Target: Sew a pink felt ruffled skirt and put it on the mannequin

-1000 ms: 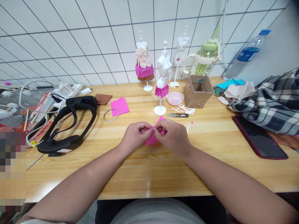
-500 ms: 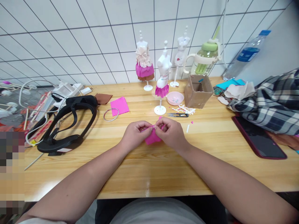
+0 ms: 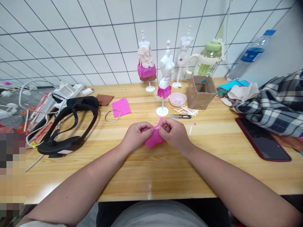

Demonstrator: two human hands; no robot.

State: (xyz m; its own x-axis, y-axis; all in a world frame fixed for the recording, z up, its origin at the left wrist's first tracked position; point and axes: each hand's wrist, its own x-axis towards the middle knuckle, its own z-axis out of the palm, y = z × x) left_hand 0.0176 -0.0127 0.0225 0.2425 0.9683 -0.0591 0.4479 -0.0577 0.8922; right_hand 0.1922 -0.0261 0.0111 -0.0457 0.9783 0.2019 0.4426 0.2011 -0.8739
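Head view: pink paper [image 3: 154, 138] pinched between left hand [image 3: 136, 135] and right hand [image 3: 174, 134].

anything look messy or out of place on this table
Mostly craft clutter. Small white strips lie scattered beside the thread snips, with one stray strip nearer the right hand. Both hands pinch a pink paper piece. Nothing looks spilled or broken.

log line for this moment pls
left hand: pinching pink paper | right hand: pinching same paper | paper: held just above wooden table | nearby: snips, white mannequin
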